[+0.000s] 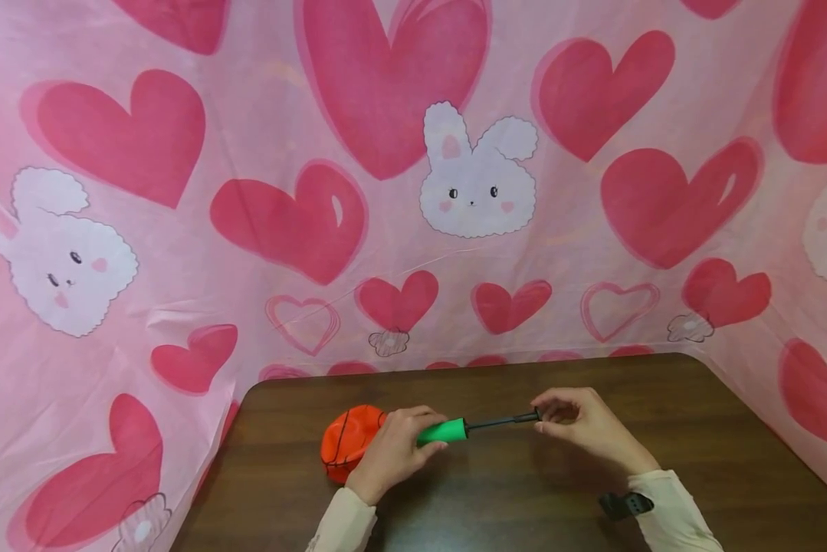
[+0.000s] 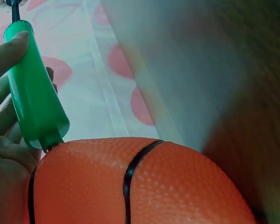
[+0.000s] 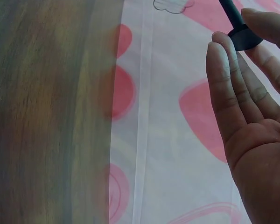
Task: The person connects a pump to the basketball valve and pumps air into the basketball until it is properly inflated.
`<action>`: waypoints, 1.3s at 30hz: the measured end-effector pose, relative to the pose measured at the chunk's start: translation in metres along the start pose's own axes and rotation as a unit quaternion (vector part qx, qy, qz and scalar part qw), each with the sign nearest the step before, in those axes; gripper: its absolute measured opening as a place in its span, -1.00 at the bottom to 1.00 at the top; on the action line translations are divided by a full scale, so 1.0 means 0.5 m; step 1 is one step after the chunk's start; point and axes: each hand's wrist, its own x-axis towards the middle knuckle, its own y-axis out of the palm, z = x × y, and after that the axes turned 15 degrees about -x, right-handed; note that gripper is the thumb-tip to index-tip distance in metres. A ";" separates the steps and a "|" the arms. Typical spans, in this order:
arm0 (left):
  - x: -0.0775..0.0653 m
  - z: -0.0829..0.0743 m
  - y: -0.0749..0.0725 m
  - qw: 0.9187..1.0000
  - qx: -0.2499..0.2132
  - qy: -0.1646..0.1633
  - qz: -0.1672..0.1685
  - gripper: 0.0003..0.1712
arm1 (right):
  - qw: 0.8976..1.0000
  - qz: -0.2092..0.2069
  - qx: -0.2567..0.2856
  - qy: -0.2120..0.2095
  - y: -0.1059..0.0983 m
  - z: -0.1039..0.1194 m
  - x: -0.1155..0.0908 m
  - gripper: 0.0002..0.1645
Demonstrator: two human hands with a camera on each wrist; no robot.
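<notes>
Stretching from left to right over the table (image 1: 496, 494), the green pump (image 1: 447, 432) lies with its long axis nearly parallel to the table's far edge, its right end tipped slightly away from the person. The dark rod (image 1: 493, 422) stands well out of the tube on the right and ends in a flat black handle (image 3: 245, 38). That line matters most: rod, tube and orange ball (image 1: 344, 441) follow one another, so the handle's way into the tube points left, towards the ball.

The left hand (image 1: 395, 448) is the nearer one to the tube, its thumb and fingers curled round it. The right hand (image 1: 585, 429) has only the far end, thumb and fingertips pinching the handle while the other fingers lie fairly straight. From the left wrist, the tube's narrow neck meets the ball, which looks a little out of round; I can't tell whether it rests on the wood.

Beyond, a pink cloth (image 1: 247, 146) with hearts and rabbits hangs behind the table.
</notes>
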 end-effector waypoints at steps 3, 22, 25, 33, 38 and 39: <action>0.000 -0.001 -0.001 1.000 0.002 0.004 -0.002 -0.60 | 1.000 0.002 -0.001 0.004 0.000 0.002 0.001 -0.74; 0.000 0.002 -0.004 1.000 -0.005 0.000 -0.009 -0.61 | 0.999 -0.028 0.029 -0.031 0.059 0.017 0.034 -0.71; 0.002 0.001 -0.004 1.000 -0.006 -0.002 -0.010 -0.61 | 0.999 -0.023 0.029 -0.033 0.072 0.026 0.045 -0.71; 0.004 -0.003 -0.002 1.000 -0.004 -0.012 -0.016 -0.63 | 0.998 -0.009 0.042 -0.048 0.115 0.048 0.073 -0.70; 0.001 -0.005 0.003 1.000 -0.005 -0.016 -0.011 -0.63 | 0.997 0.016 0.061 -0.041 0.135 0.061 0.079 -0.73; 0.001 -0.005 0.003 1.000 -0.004 -0.016 -0.010 -0.63 | 0.997 0.019 0.064 -0.038 0.136 0.062 0.078 -0.73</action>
